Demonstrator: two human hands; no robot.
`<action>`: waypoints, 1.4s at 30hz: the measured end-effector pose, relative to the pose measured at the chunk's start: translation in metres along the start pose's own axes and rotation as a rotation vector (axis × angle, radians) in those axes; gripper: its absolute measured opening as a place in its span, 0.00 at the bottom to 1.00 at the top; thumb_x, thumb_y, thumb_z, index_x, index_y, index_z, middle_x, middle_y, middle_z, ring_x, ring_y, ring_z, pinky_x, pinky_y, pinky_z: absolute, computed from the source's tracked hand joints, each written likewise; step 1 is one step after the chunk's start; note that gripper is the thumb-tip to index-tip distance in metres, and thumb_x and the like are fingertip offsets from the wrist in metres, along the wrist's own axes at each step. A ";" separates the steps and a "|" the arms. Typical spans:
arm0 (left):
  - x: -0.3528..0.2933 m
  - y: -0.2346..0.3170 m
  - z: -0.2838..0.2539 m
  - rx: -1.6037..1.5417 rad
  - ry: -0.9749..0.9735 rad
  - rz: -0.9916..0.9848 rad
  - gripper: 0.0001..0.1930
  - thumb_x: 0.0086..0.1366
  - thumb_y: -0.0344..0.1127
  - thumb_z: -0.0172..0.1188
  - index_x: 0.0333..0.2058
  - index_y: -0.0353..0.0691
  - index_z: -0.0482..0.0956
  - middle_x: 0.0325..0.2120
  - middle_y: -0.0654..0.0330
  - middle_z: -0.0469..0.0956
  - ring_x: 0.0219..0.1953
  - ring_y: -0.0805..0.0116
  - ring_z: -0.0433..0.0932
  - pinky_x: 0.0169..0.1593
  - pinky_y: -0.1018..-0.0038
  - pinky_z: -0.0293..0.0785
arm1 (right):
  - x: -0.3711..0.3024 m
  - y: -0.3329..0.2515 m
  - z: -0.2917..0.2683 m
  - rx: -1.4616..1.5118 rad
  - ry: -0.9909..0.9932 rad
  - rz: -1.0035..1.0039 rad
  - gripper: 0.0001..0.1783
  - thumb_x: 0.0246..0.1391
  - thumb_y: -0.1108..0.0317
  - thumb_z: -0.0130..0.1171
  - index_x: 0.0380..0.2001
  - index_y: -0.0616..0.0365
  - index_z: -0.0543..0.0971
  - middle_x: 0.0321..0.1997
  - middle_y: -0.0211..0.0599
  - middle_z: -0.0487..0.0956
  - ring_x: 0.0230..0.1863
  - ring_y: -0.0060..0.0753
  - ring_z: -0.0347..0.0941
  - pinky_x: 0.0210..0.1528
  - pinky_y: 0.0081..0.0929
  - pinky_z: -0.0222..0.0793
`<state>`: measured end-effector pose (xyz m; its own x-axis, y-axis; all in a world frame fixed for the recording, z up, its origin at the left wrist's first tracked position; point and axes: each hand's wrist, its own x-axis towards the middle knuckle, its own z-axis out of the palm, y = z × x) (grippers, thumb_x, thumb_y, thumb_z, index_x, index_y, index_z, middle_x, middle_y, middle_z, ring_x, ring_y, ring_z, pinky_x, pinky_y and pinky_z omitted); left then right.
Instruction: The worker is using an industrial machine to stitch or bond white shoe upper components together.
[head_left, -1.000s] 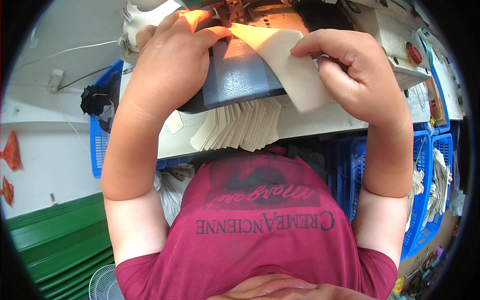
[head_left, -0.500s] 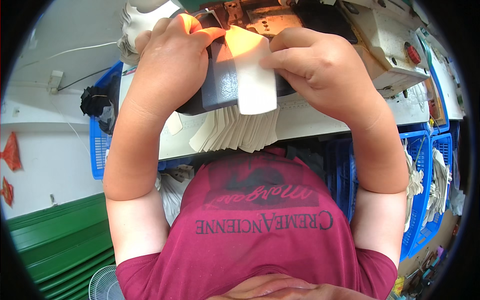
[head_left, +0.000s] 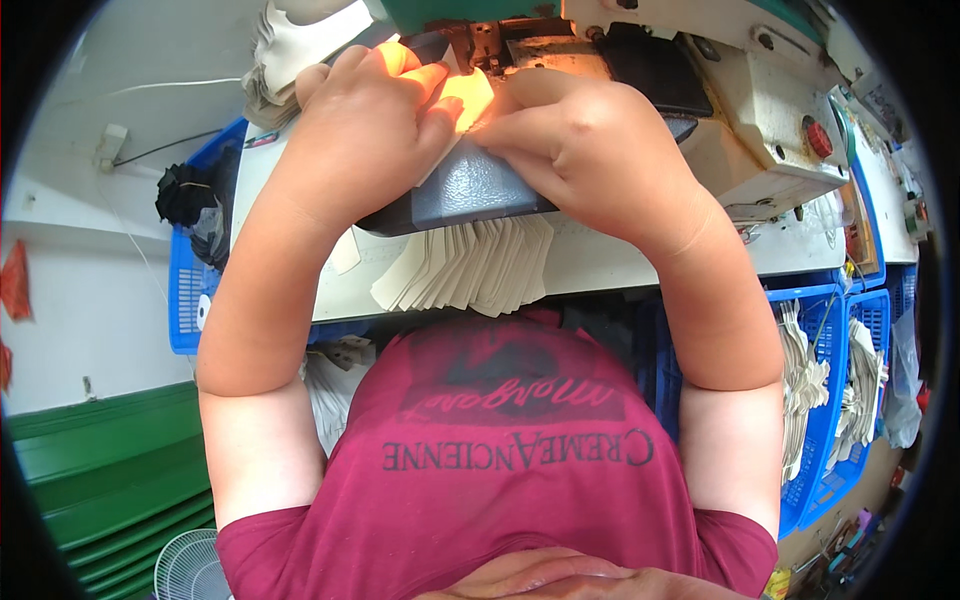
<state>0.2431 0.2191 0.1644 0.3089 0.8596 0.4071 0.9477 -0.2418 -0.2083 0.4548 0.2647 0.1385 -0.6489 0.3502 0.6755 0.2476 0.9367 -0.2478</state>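
Under a warm light, a pale flat cut piece (head_left: 466, 100) lies at the sewing-type machine's working area. My left hand (head_left: 370, 130) is closed on it, thumb and fingers pinching its left side, and covers much of it. The fingertips of my right hand (head_left: 590, 135) are pressed together at the piece's lower right edge, pinching it there. Beneath both hands is a shiny grey machine bed (head_left: 475, 185). In front of it, a fanned row of cream cut pieces (head_left: 465, 265) lies on the white table (head_left: 600, 262).
A stack of pale pieces (head_left: 290, 60) stands at the far left. On the right is the cream machine body (head_left: 770, 120) with a red knob (head_left: 818, 137). Blue baskets (head_left: 812, 470) with more pieces stand right; another blue basket (head_left: 183, 300) stands left.
The pale piece, earlier hanging flat over the bed toward me, is now turned up and gathered between my hands. My right hand has moved left, closer to my left hand.
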 end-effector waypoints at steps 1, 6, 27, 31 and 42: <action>0.000 -0.001 0.000 -0.011 0.008 0.018 0.14 0.63 0.43 0.54 0.37 0.44 0.85 0.33 0.55 0.81 0.43 0.55 0.76 0.45 0.56 0.65 | 0.000 -0.001 0.000 0.010 0.022 0.002 0.06 0.49 0.69 0.60 0.28 0.53 0.86 0.32 0.35 0.80 0.31 0.45 0.78 0.33 0.39 0.75; 0.007 -0.007 0.002 0.018 -0.027 0.035 0.14 0.64 0.43 0.55 0.43 0.45 0.84 0.39 0.56 0.81 0.46 0.54 0.75 0.49 0.58 0.67 | -0.001 -0.004 -0.001 0.000 0.044 0.028 0.05 0.50 0.69 0.61 0.28 0.52 0.86 0.32 0.33 0.80 0.31 0.44 0.78 0.32 0.38 0.74; -0.051 -0.035 -0.006 -0.262 0.105 0.038 0.18 0.63 0.41 0.62 0.43 0.32 0.82 0.44 0.48 0.81 0.47 0.48 0.77 0.54 0.59 0.72 | -0.033 -0.025 0.015 -0.133 0.512 -0.140 0.16 0.41 0.81 0.67 0.38 0.59 0.83 0.29 0.38 0.79 0.27 0.39 0.76 0.28 0.33 0.72; -0.097 0.008 -0.035 -0.227 0.142 0.034 0.19 0.56 0.36 0.66 0.46 0.34 0.81 0.45 0.52 0.80 0.48 0.52 0.77 0.54 0.59 0.71 | -0.053 -0.075 0.027 0.271 0.371 0.028 0.13 0.45 0.82 0.64 0.37 0.64 0.82 0.25 0.39 0.78 0.23 0.38 0.74 0.25 0.31 0.69; -0.154 0.059 -0.047 -0.522 0.169 0.317 0.21 0.47 0.35 0.68 0.43 0.38 0.83 0.43 0.58 0.80 0.42 0.59 0.79 0.45 0.65 0.72 | -0.061 -0.082 0.063 1.423 0.183 0.892 0.18 0.66 0.68 0.56 0.56 0.64 0.74 0.35 0.41 0.83 0.34 0.26 0.79 0.39 0.22 0.75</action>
<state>0.2555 0.0513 0.1308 0.5492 0.6371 0.5409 0.7090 -0.6978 0.1021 0.4289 0.1672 0.0738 -0.5635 0.8256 0.0303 -0.3999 -0.2405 -0.8845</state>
